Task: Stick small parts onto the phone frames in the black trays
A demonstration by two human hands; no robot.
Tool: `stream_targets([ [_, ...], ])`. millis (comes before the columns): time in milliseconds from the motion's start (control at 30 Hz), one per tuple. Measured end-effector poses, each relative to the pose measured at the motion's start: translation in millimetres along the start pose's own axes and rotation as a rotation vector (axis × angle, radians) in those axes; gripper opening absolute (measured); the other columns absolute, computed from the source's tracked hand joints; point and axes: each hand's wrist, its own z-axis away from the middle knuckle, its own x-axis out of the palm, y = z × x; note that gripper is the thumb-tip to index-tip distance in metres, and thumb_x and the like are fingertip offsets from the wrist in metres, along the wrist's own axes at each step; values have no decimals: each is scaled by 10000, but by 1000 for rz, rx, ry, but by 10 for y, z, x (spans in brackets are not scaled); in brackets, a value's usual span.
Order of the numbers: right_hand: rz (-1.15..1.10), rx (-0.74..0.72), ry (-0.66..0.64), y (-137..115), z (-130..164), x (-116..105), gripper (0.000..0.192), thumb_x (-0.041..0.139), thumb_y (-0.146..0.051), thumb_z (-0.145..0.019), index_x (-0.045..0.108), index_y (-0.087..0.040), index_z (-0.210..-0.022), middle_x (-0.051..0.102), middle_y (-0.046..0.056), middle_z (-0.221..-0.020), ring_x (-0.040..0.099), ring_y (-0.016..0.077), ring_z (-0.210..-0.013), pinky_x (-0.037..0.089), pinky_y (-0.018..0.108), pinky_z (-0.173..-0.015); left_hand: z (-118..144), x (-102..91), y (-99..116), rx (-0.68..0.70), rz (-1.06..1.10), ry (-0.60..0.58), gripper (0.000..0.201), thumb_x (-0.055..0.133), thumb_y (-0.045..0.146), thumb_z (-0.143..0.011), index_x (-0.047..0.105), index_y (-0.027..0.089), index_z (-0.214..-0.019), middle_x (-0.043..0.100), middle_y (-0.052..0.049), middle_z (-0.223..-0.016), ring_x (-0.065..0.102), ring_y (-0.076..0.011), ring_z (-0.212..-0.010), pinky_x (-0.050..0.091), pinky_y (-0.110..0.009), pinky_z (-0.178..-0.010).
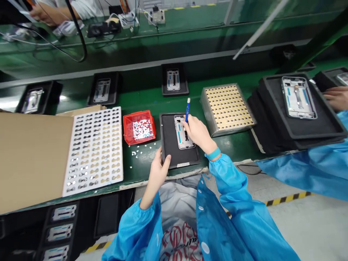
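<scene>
In front of me a black tray [170, 152] lies on the green bench, with a silver phone frame [186, 142] on its right half. My left hand [158, 168] grips the tray's near left corner, thumb over the rim. In my right hand [199, 134] is a blue pen-like tool [187, 108], its white end pointing up and its lower end hidden by my fingers over the frame. A red bin [126, 127] of small white pieces stands left of the tray. Several such pieces lie loose on the bench beside it.
A white foam tray [119, 145] of small parts and a cardboard box [35, 156] lie left. Right are a block with rows of small dark parts [228, 107] and stacked black trays [320, 123]. Another person's hand [337, 98] is at far right. More trays line the back.
</scene>
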Motion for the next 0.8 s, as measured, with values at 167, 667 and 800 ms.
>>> stream_targets([
  [167,-254,-28,84,-46,187,-284,302,465,-358,-1142,616,-195,-1346,777,192,-1328,743,359,-1252,598,502,-1066,57,-144,359,-102,97,-29,614,711,570,-904,648,190,-1382,815,-104,-1030,784,-262,-781,655,-347,-593],
  [667,-756,44,836,102,1572,88,251,507,-370,-1164,601,-241,-970,800,73,-970,808,226,-718,593,298,-515,-2756,571,1930,72,-135,-71,266,474,191,-1065,552,165,-1318,697,-41,-842,644,-106,-555,436,-170,-451],
  [800,-720,15,848,122,1577,156,281,529,-357,-1168,650,-240,-943,747,27,-813,738,173,-637,565,241,-503,-3202,1417,2141,93,-257,-128,276,547,294,-1119,602,153,-1350,734,-64,-1024,701,-127,-716,577,-237,-612],
])
